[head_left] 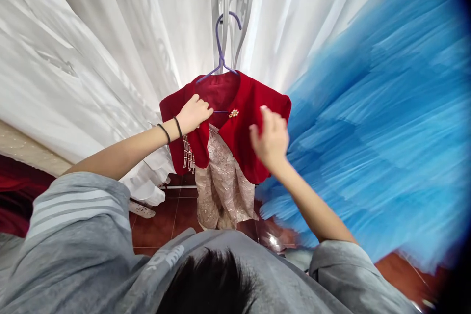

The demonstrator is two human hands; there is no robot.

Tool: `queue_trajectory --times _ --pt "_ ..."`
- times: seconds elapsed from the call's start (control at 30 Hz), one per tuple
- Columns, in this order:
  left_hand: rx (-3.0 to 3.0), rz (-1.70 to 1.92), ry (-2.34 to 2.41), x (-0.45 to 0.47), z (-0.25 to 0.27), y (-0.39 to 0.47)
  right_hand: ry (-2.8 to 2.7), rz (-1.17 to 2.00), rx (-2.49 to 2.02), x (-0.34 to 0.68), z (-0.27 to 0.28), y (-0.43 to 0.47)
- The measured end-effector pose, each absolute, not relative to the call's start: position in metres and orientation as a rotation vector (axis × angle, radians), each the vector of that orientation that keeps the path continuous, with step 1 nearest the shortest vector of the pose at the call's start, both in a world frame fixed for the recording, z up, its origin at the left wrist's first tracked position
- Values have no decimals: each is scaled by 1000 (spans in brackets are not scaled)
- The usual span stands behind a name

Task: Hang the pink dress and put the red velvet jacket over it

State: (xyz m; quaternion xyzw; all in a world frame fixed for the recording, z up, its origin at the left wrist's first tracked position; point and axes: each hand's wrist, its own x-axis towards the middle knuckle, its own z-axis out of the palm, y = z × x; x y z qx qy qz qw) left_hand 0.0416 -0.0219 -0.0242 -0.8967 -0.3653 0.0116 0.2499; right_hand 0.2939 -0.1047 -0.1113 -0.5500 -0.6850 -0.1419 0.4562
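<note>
Red velvet cropped jacket point(237, 132) — left hand point(194, 112) clasped on its front edge, right hand point(271, 136) open. I judge straightening in hand; next calls for a right-side grip.

Red jacket point(239, 142), short, velvety to my eye, hanging upright on purple hanger point(221, 62), hook uppermost. Front parted; I see red lining point(217, 89) inside neckline, hanger's lower bar crossing gap. Pale, gold-toned brooch point(234, 113) at neckline edge, right side as I view it. Beaded fringe point(189, 154) dangling at left in my view. Lower front edges curved.
</note>
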Motion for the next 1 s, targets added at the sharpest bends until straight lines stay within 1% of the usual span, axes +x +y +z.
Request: queue_trajectory --times 0.1,0.2,0.27,0.33,0.4,0.47,0.53,0.63,0.73,0.8,0.9,1.0 --pt "-2391 79 -956 58 -12 -26 -1841 -294 -1299 228 -136 -109" --pt "-2431 -103 -915 75 -1 -28 -1720 -194 -1413 219 -147 -84" --pt "-2455 -207 -1018 81 -1 -30 -1629 -63 -1433 238 -139 -69" --pt "-2495 -170 -1154 86 -5 -30 -1614 50 -1354 260 -121 -70" --pt "-2534 -137 -1241 92 -8 -29 -1606 99 -1217 268 -98 -84" --pt "-2559 -200 -1290 100 -8 -25 -1563 110 -1074 258 -80 -101" --pt "-2586 -260 -1354 107 -5 -20 -1559 137 -950 232 -77 -107" --pt "-2621 -239 -1459 111 -3 -9 -1691 268 -854 192 -98 -89" --pt "-2667 -256 -1504 106 -9 3 -1828 443 -860 176 -129 -64" --pt "-2852 -397 -1383 100 -13 8 -1924 474 -814 178 -141 -59" --pt "-3132 -850 -1075 90 -11 7 -2143 388 -646 186 -144 -71" --pt "-3038 -1262 -1077 75 -12 -14 -2299 234 -515 205 -142 -90"
